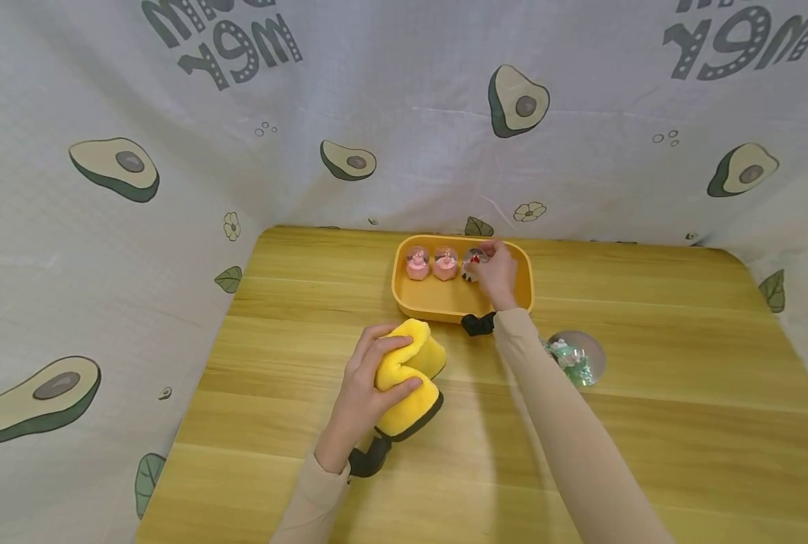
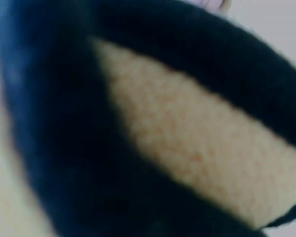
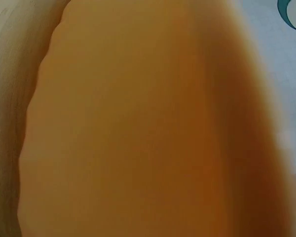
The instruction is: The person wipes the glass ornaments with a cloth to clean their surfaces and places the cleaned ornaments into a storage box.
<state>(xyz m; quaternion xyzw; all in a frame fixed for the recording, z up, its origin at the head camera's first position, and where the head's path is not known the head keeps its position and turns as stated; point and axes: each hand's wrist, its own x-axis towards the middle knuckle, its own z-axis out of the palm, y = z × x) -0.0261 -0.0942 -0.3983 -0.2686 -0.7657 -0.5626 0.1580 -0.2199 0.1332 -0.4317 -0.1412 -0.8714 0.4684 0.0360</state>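
Observation:
My left hand [image 1: 361,389] grips a folded yellow cloth [image 1: 413,366] with a dark border above the table. In the left wrist view the cloth's dark edging [image 2: 79,128] fills much of the picture, close and blurred. Over a shallow orange-yellow tray [image 1: 427,304], my right hand [image 1: 501,273] pinches a small snow globe [image 1: 472,262] with a red and dark figure, partly hidden by the fingers. Left of it in the tray stand two small globes with pink bases, one pink globe [image 1: 417,264] beside another pink globe [image 1: 446,264]. The right wrist view shows mostly the tray's wall [image 3: 123,128].
A larger clear dome [image 1: 590,353] with green and white glittery contents lies on the wooden table [image 1: 682,363], right of the tray and beside my right sleeve. A white curtain [image 1: 417,91] printed with avocados hangs behind the table and along its sides.

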